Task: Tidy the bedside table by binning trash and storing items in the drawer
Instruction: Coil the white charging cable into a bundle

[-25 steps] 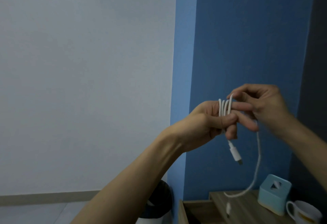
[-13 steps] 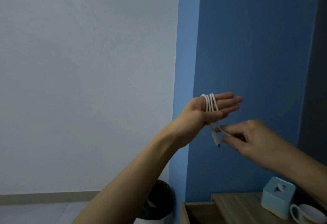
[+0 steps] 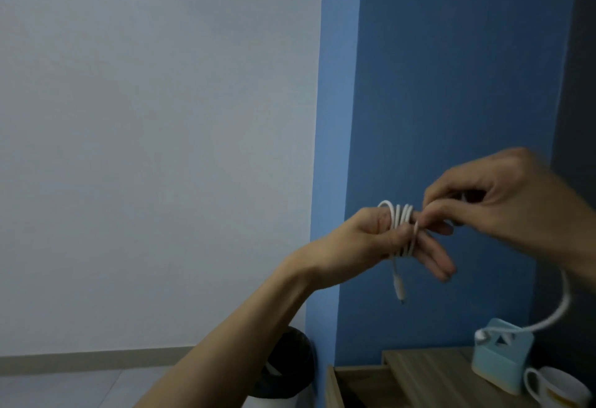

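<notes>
Aloft, left hand (image 3: 364, 240) coil-wrapped, thumb on the white cable (image 3: 398, 215) — right hand (image 3: 506, 201) in a pinch on it.

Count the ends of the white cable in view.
2. One plug hangs below the left hand, which holds the coiled white cable; the other end, blurred, dangles in front of the light blue box.

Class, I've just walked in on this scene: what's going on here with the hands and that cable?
A person appears to be coiling a white cable round the left hand, with the thumb pressing on the loops. The right hand pinches the strand beside the coil. One plug dangles below. The loose length trails down toward a light blue box on the bedside table, beside a mug. The cable isn't stored yet.
</notes>
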